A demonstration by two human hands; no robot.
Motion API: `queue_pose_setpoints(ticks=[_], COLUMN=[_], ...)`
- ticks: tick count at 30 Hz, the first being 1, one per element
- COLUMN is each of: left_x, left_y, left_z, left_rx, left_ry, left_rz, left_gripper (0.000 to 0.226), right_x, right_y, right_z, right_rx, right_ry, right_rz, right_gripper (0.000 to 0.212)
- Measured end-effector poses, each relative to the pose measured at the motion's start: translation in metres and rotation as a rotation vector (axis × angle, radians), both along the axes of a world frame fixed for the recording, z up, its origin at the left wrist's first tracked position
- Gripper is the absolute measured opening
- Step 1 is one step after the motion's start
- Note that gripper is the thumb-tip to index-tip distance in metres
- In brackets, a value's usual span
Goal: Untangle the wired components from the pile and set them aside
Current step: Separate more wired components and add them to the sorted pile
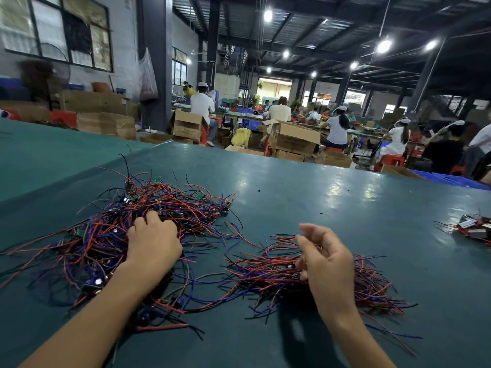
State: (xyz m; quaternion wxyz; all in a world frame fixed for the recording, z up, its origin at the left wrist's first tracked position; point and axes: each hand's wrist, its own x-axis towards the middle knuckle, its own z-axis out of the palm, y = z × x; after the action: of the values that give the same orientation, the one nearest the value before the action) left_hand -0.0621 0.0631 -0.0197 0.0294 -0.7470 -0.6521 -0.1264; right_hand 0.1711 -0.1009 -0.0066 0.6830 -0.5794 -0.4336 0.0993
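Left hand sits on the wire pile, fingers buried.

Buried fingers, cut-off wires

The left hand sinks its fingers into the pile, tips hidden, grip unreadable. Right of the pile, the right hand covers part of a bundle; whether it pinches anything is unclear. Far right of the pile, a heap is cut by the edge. Left of the pile, wires run out of frame. Workers beyond the pile are blurred.
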Motion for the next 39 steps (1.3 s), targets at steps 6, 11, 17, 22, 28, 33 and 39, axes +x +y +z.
queue_pose_setpoints(ticks=[6,11,17,22,28,33,39], left_x=[-0.009,-0.009,-0.004,0.003,0.004,0.002,0.002], left_y=[0.011,0.002,-0.015,-0.023,-0.02,-0.016,-0.019], left_z=[0.002,0.003,0.012,0.012,0.007,0.008,0.01], left_rx=[-0.074,-0.008,0.249,0.321,0.168,0.006,0.03], left_ry=[-0.163,-0.124,0.056,-0.05,-0.027,0.113,0.085], left_rz=[0.012,-0.001,-0.008,-0.097,-0.019,0.074,0.1], left_gripper=[0.014,0.019,0.025,0.059,0.043,0.028,0.017], right_x=[-0.007,-0.019,-0.018,-0.016,-0.018,-0.016,-0.015], right_y=[-0.005,-0.005,-0.006,-0.007,-0.007,-0.008,-0.007], right_z=[-0.007,-0.015,-0.013,-0.012,-0.01,-0.011,-0.012], right_rx=[-0.062,-0.159,-0.151,-0.151,-0.138,-0.149,-0.148], right_ry=[-0.796,-0.899,-0.882,-0.886,-0.895,-0.899,-0.918], right_rz=[0.169,0.409,0.41,0.407,0.399,0.399,0.392], right_gripper=[0.014,0.018,0.019,0.019,0.018,0.019,0.019])
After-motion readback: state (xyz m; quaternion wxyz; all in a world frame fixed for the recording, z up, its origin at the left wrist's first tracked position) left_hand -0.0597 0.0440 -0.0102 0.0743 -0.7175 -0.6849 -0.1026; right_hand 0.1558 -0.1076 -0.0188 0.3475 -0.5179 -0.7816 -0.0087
